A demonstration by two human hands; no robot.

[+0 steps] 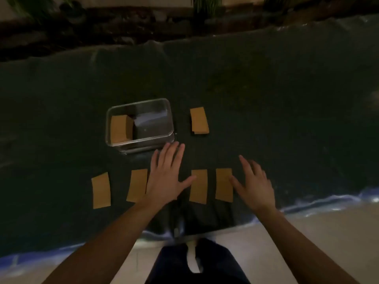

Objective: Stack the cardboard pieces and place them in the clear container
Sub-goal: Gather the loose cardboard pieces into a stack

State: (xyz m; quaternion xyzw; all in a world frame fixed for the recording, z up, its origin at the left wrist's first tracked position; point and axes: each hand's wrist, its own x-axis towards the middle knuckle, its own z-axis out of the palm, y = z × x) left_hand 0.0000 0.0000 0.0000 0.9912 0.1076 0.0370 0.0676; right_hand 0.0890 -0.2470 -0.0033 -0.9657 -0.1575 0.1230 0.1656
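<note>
Several brown cardboard pieces lie in a row near the table's front edge: one at the far left (101,190), one (137,185) beside my left hand, and two in the middle (198,185) (224,185). Another cardboard piece (199,120) lies farther back, right of the clear container (141,141). The container holds a cardboard stack (120,129) at its left end. My left hand (166,175) is flat with fingers spread, possibly covering a piece. My right hand (255,183) hovers open, thumb next to the rightmost piece.
A dark cloth (266,99) covers the table; its front edge hangs over a pale floor (328,232). Plants and dark stones (123,27) run along the far side. My legs (196,265) stand at the table's front.
</note>
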